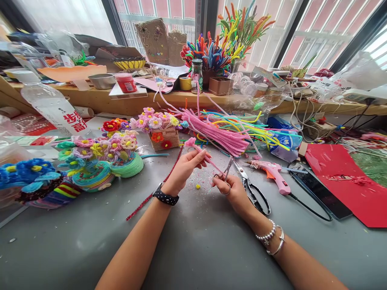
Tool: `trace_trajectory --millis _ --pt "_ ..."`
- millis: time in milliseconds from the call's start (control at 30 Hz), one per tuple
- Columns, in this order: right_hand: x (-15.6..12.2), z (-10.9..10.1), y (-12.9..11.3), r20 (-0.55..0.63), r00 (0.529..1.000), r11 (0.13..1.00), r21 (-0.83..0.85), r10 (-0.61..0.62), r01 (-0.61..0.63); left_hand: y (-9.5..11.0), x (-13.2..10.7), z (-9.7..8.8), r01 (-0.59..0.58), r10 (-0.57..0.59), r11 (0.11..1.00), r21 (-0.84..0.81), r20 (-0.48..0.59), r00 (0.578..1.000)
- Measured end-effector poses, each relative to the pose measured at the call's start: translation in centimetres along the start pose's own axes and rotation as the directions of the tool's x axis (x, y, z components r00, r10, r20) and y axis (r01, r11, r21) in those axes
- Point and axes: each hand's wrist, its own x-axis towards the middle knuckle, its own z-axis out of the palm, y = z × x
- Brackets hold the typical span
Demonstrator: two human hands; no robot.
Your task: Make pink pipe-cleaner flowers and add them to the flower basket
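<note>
A pink pipe cleaner flower (pixel 190 141) rises from the pinched fingers of my left hand (pixel 185 168), its pink stem slanting down toward my right hand (pixel 235 194). Small scissors (pixel 229 168) are gripped in my right hand, with its fingers at the handle loops and the blades pointing up beside the stem. Whether the blades touch the stem, I cannot tell. Below my hands, glitter-like specks and a small yellow piece (pixel 198 186) lie on the grey table (pixel 193 249). Just beyond them is a thick bundle of pink pipe cleaners (pixel 217 131).
Larger scissors (pixel 256 193), a pink glue gun (pixel 272 173), a phone (pixel 323 195) and a red sheet (pixel 347 173) lie to the right. Pipe cleaner flower pots (pixel 125 163) and a plastic bottle (pixel 56 102) stand left. A red sparkly strand (pixel 140 205) runs beneath my left wrist.
</note>
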Motion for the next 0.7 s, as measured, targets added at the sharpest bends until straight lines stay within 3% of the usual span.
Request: trace_trajectory --millis 200,433,700 --pt "-0.1 0.3 -0.1 0.190 0.982 0.987 -0.156 -0.011 0.042 0.1 0.2 -0.4 -0.067 0.062 0.995 -0.070 -0.079 0.995" --pt "0.0 0.4 -0.2 0.302 0.952 0.971 -0.207 -0.049 0.116 -0.1 0.2 -0.2 -0.097 0.097 0.995 0.019 -0.044 0.994" --pt "-0.4 1.2 0.2 0.223 0.974 0.935 -0.335 -0.043 0.118 -0.1 -0.1 0.3 -0.123 0.133 0.986 0.116 -0.084 0.988"
